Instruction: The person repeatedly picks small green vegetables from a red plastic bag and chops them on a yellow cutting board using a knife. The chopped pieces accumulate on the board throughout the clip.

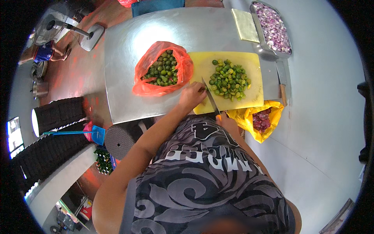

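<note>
My right hand (pixel 227 123) grips a kitchen knife (pixel 211 98) by its orange handle, near the front edge of a yellow cutting board (pixel 255 84). The blade slants up and left across the board. Close against the blade, my left hand (pixel 193 96) has its fingers pinched together at the board's left side; what lies between the fingertips is too small and hidden to name. A pile of cut small green limes (pixel 230 80) lies right of the knife. Left of the board sits an open red plastic bag (pixel 141 84) holding whole small green limes (pixel 161 70).
A yellow bag (pixel 274 126) with dark red pieces hangs at the front right edge of the metal table (pixel 120 84). A cleaver (pixel 282 84) lies right of the board. Behind are a tray of chopped purple onions (pixel 271 27) and a pale folded cloth (pixel 245 25). A round stool (pixel 119 142) stands left.
</note>
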Demonstrator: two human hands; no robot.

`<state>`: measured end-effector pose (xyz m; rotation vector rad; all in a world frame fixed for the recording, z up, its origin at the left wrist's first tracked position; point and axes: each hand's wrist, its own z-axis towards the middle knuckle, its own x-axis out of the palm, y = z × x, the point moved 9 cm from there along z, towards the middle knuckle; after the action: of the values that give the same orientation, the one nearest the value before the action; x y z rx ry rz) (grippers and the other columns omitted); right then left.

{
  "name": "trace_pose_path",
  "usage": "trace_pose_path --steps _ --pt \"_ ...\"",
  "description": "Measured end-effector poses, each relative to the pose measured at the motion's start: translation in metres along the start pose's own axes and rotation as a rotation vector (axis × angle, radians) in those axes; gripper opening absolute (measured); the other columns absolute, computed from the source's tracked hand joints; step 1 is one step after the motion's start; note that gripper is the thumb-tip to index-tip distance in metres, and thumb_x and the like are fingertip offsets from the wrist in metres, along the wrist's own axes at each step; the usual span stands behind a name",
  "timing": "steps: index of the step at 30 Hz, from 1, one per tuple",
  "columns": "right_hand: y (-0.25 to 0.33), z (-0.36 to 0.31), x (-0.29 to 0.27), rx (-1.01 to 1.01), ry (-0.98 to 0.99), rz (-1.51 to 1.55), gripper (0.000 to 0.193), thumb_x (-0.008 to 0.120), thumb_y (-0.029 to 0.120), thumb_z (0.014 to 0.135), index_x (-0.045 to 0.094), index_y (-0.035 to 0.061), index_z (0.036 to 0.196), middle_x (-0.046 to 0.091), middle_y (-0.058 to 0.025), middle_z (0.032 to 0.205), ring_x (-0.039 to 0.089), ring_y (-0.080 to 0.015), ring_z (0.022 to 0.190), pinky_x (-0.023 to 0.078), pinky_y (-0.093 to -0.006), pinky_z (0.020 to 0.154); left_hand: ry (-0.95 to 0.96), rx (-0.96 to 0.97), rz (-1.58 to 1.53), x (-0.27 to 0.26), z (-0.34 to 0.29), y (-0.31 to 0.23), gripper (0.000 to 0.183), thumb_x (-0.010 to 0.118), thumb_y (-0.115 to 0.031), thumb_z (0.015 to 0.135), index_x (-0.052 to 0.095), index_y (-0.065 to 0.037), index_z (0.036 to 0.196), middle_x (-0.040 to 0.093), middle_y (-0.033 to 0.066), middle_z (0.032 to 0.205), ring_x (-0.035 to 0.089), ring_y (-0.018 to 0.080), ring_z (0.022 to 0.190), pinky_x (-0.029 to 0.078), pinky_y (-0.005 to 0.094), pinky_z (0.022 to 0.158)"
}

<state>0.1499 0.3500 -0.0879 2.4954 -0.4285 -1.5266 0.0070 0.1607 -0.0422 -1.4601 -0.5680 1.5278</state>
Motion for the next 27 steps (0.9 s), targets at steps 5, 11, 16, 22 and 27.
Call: trace_pose_path --steps 5,11,16,22,27 --pt "-0.013 -0.023 -0.023 -0.153 -0.246 -0.009 0.036 0.059 0.040 0.098 0.052 0.0055 0.094 0.060 -0.0183 0.057 0.062 -0.0410 0.051 0.049 -0.0543 0.047 -0.100 -0.060 0.032 -0.042 0.007 0.004 0.019 0.072 -0.011 0.082 0.072 -0.002 0.099 0.073 0.0137 0.093 0.073 0.0288 0.080 0.058 0.0386 0.074" --pt "0.002 -0.010 -0.023 -0.182 -0.196 0.117 0.036 0.059 0.042 0.099 0.053 0.0067 0.099 0.063 -0.0220 0.063 0.064 -0.0430 0.055 0.050 -0.0535 0.051 -0.181 -0.125 0.282 -0.138 0.013 0.038 0.013 0.069 -0.006 0.081 0.072 -0.006 0.094 0.070 0.0135 0.090 0.069 0.0316 0.079 0.057 0.0424 0.074" --pt "0.016 0.006 -0.024 -0.279 -0.063 0.072 0.038 0.055 0.044 0.099 0.055 0.0065 0.105 0.066 -0.0230 0.068 0.066 -0.0457 0.065 0.052 -0.0567 0.059 -0.174 -0.060 0.381 -0.154 0.033 0.051 0.014 0.071 -0.007 0.081 0.072 -0.005 0.094 0.070 0.0143 0.096 0.069 0.0336 0.089 0.057 0.0442 0.078" --pt "0.000 0.021 -0.060 -0.169 -0.128 0.030 0.034 0.057 0.041 0.097 0.057 0.0080 0.100 0.066 -0.0248 0.075 0.065 -0.0478 0.071 0.050 -0.0587 0.064 -0.173 0.068 0.436 -0.159 0.086 0.056 0.026 0.072 -0.008 0.081 0.070 -0.003 0.107 0.068 0.0167 0.120 0.066 0.0335 0.108 0.056 0.0440 0.089" --pt "0.013 0.024 -0.054 -0.180 -0.089 0.058 0.033 0.059 0.040 0.096 0.058 0.0076 0.097 0.066 -0.0234 0.074 0.065 -0.0470 0.073 0.051 -0.0564 0.067 -0.089 -0.057 0.442 -0.156 0.110 0.059 0.030 0.074 -0.008 0.080 0.069 -0.003 0.109 0.066 0.0152 0.130 0.066 0.0261 0.113 0.055 0.0372 0.095"
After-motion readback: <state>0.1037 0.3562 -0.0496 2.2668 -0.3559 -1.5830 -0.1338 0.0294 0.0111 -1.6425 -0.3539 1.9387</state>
